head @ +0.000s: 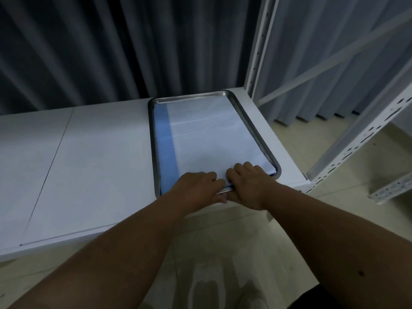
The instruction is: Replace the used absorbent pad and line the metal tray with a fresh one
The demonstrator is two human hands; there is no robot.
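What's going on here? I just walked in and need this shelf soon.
A person is lining a metal tray on a white shelf with an absorbent pad, white with a blue strip along its left side. Both hands, left and right, press on the pad's near edge at the tray's front rim. The pad lies flat and covers nearly the whole tray.

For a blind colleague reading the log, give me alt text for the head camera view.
Two bare hands, left hand and right hand, press the near edge of a white and blue absorbent pad lying in a metal tray on a white table. White shelving and grey curtains stand behind.
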